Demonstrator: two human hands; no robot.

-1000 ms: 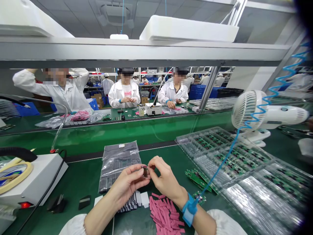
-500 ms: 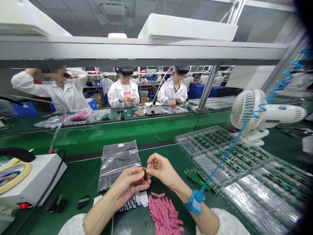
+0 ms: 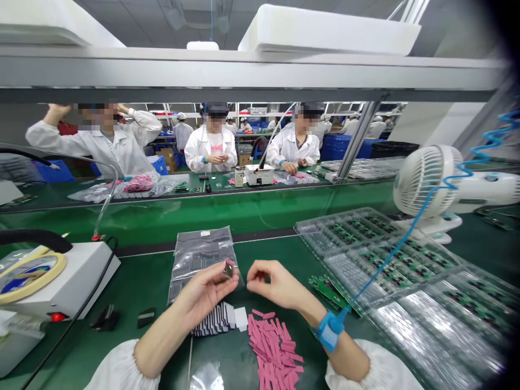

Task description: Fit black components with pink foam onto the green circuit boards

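Note:
My left hand [image 3: 205,292] pinches a small dark flat part [image 3: 228,270] with a pink strip along its upper edge, held above the bench. Just right of it, my right hand [image 3: 272,281] is closed with thumb against fingers; whatever it holds, if anything, is too small to make out. A blue wrist strap [image 3: 328,329] sits on the right wrist. Below the hands lie a pile of pink strips [image 3: 274,352] and a row of dark-and-white flat pieces [image 3: 213,319]. A plastic bag of grey-striped parts [image 3: 199,244] lies behind my left hand.
Clear trays of green circuit boards [image 3: 385,265] fill the right side, with loose boards [image 3: 331,290] beside them. A white fan [image 3: 426,184] stands behind. At left is a white machine [image 3: 77,276] holding a tape roll [image 3: 32,276]. Co-workers in white coats sit across the bench.
My hands have moved apart. The left has shifted left and up with the dark part, and the right has let go of it and drawn slightly right. The whole view has shifted a little.

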